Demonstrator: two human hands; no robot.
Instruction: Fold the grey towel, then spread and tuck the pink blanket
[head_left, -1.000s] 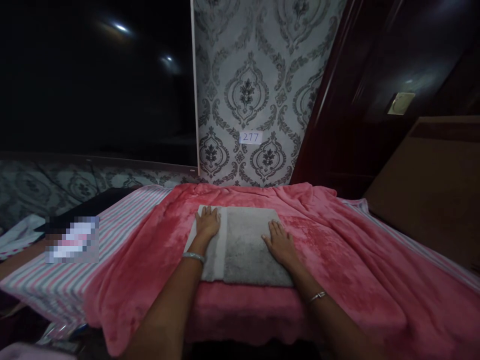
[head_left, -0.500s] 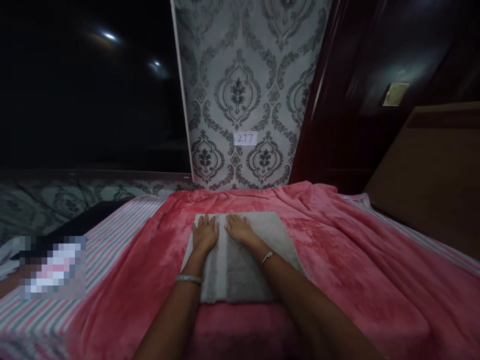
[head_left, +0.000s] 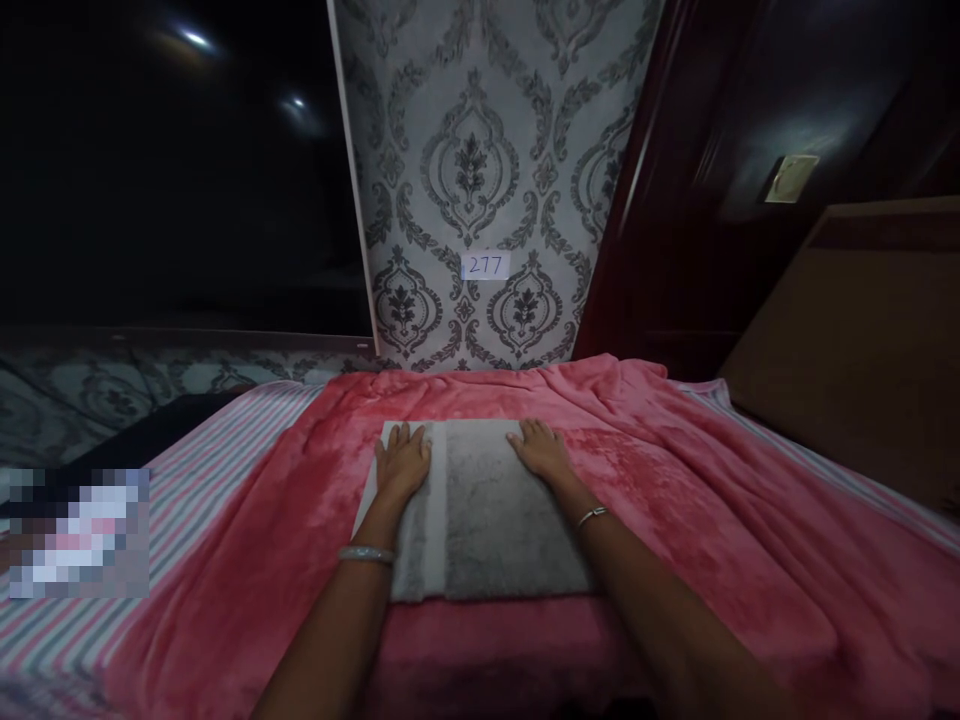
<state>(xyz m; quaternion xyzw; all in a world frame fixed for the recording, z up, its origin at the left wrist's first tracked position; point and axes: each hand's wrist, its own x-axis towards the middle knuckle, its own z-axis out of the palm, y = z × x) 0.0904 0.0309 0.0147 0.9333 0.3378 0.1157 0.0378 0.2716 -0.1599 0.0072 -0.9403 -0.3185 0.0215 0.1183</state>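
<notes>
A grey towel (head_left: 491, 520) with a pale stripe down its left part lies flat on a pink plush blanket (head_left: 675, 520). Resting on the towel's far left part is my left hand (head_left: 403, 460), palm down, its fingers spread. My right hand (head_left: 541, 452) lies flat near the far right corner, fingers stretched out and apart. Both palms touch the cloth without gripping it. My forearms cover parts of the towel's left and right sides.
Under the blanket is a striped cloth (head_left: 217, 465), showing at both sides. Behind stands a patterned wall with a paper label reading 277 (head_left: 485, 265). A large dark screen (head_left: 172, 180) is at left, a brown panel (head_left: 855, 340) at right. One patch at lower left is pixelated.
My right hand has slid rightward across the towel, from beside the pale stripe to the far right corner. My left hand stays on the left part. The view has shifted slightly.
</notes>
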